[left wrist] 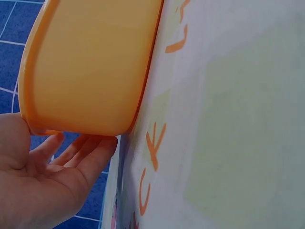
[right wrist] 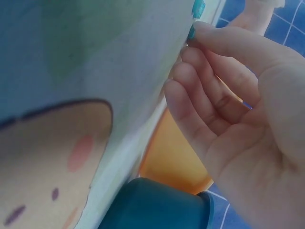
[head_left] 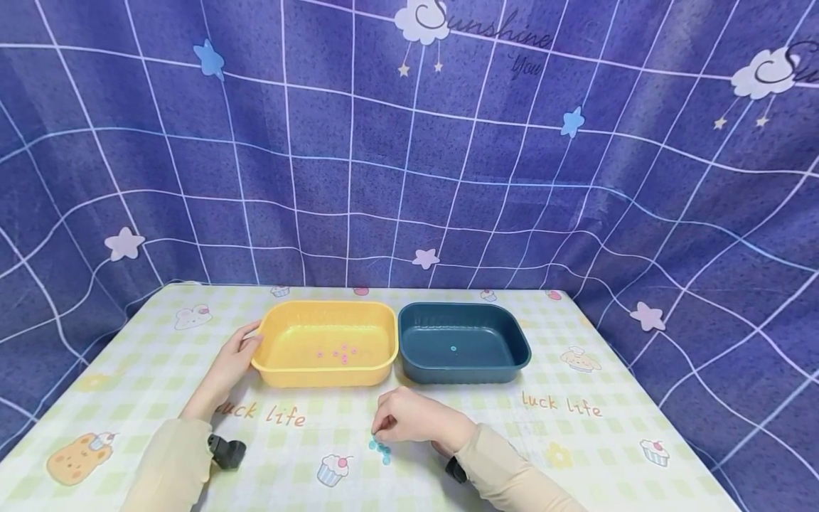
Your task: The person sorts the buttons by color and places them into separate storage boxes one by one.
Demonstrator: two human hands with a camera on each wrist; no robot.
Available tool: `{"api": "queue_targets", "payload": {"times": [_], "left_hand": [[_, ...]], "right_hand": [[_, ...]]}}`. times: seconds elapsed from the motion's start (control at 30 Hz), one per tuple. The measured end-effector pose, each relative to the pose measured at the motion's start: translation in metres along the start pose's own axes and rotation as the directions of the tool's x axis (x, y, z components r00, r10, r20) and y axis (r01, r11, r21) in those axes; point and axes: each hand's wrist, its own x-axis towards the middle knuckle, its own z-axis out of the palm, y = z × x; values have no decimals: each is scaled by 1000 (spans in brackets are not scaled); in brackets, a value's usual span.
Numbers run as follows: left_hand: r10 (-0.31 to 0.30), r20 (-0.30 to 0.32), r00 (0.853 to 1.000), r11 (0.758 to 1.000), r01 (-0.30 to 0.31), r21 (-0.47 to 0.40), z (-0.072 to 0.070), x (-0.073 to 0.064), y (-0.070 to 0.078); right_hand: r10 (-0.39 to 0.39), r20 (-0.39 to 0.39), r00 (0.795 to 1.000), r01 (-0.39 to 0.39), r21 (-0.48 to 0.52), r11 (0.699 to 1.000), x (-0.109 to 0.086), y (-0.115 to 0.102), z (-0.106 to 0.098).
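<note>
My right hand (head_left: 409,416) is low over the cloth, and its thumb and index finger pinch a small teal bead (right wrist: 191,32). Several more teal beads (head_left: 386,459) lie in a cluster just below its fingertips. At the left end of the yellow bin (head_left: 326,378), my left hand (head_left: 232,363) holds the rim. In the left wrist view its fingers (left wrist: 97,160) touch the bin's outer end wall, and the thumb tip is hidden at the rim. Several small pink beads (head_left: 344,360) lie inside the yellow bin. A single teal bead (head_left: 453,348) sits in the dark teal bin (head_left: 461,375).
Both bins stand side by side, nearly touching, toward the back of the table. A checked cloth (head_left: 307,448) with printed cartoons covers the table. A blue curtain (head_left: 384,163) hangs behind. Dark wrist devices (head_left: 227,452) are on both forearms.
</note>
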Motion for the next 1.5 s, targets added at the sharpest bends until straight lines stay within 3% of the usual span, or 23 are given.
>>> {"api": "queue_targets", "payload": {"times": [0.4, 0.67, 0.9, 1.5], "left_hand": [[-6, -2, 1000, 1000, 6, 3, 0, -1, 0], [-26, -1, 1000, 1000, 26, 3, 0, 0, -2], [-26, -1, 1000, 1000, 26, -3, 0, 1, -3], [6, 6, 1000, 1000, -6, -2, -1, 1, 0]], "right_hand": [[-36, -59, 998, 35, -5, 999, 1, 4, 0], [-125, -144, 982, 127, 7, 992, 1, 9, 1], [-70, -168, 983, 79, 52, 995, 1, 7, -4], [-46, -246, 968, 57, 37, 998, 1, 7, -28]]}}
